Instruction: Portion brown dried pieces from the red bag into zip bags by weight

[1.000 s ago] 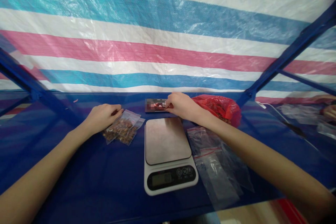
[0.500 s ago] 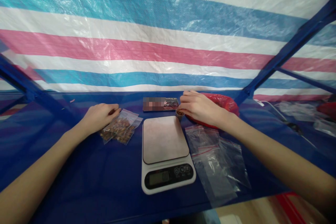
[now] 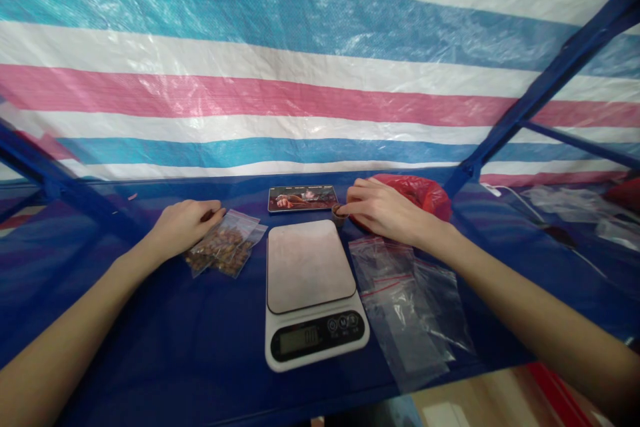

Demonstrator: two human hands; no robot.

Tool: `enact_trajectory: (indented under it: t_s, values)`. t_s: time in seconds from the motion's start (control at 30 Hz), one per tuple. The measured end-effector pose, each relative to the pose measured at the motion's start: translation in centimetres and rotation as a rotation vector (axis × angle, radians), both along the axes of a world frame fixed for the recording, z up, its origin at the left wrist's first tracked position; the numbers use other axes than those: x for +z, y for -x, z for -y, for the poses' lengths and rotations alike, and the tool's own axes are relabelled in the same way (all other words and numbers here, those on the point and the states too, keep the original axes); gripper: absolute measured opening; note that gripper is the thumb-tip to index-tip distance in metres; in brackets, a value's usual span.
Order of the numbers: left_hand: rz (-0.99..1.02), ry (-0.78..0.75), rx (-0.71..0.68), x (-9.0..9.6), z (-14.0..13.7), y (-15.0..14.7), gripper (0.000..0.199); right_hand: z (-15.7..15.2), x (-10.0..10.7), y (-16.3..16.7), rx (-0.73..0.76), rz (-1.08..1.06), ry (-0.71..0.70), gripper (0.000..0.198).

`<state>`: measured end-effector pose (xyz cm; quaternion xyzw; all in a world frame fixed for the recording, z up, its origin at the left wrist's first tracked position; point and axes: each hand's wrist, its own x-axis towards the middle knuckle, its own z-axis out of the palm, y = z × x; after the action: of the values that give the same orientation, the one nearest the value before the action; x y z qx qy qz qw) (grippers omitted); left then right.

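My right hand (image 3: 383, 207) is closed, its fingertips at the rim of a small cup (image 3: 339, 219) with brown contents, just past the scale's far right corner. A crumpled red plastic bag (image 3: 425, 195) lies behind this hand. My left hand (image 3: 186, 225) rests loosely curled on the blue surface, a gap showing between thumb and fingers. It touches or nearly touches clear zip bags (image 3: 225, 243) filled with brown nut-like pieces. Between the hands stands a white kitchen scale (image 3: 313, 273) with a bare plate; its display appears to read 0.0.
Flat clear zip bags (image 3: 410, 313) with red seals lie right of the scale. A phone (image 3: 303, 199) with a lit picture is behind it. A white cable (image 3: 530, 210) and more clear plastic (image 3: 565, 203) lie far right. Blue frame bars (image 3: 545, 93) and a striped sheet (image 3: 250, 93) close the back.
The view has shifted slightly. My right fingers remain at the small cup with a small change of pose. My left hand stays beside the filled bags.
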<state>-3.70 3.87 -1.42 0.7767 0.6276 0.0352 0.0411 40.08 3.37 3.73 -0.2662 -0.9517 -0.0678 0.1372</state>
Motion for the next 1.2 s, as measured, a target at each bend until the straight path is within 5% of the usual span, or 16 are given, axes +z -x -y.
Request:
enact_trajectory:
  t_s: [0.2,0.37,0.57,0.67,0.9,1.2]
  values:
    - [-0.009,0.011,-0.005,0.1,0.0,-0.1,0.043,1.7,-0.5,-1.6,-0.093,-0.270,0.046,0.032]
    - [-0.021,0.025,0.009,0.2,0.1,-0.2,0.043,4.2,-0.9,-1.2,-0.179,-0.270,0.139,0.026]
    - [-0.003,0.038,0.027,0.5,0.1,-0.4,0.041,2.4,-1.9,-0.3,-0.259,-0.343,0.186,0.040]
    - [0.018,0.019,0.016,0.6,0.3,-0.4,0.041,2.3,-1.6,0.2,-0.220,-0.393,0.207,0.032]
    - [0.014,0.016,0.007,1.0,0.5,-0.6,0.040,9.6,-0.7,0.4,-0.015,-0.524,0.261,0.026]
    - [-0.037,-0.009,0.022,1.0,0.3,-0.6,0.043,16.4,-3.7,-1.1,0.105,-0.358,0.309,0.024]
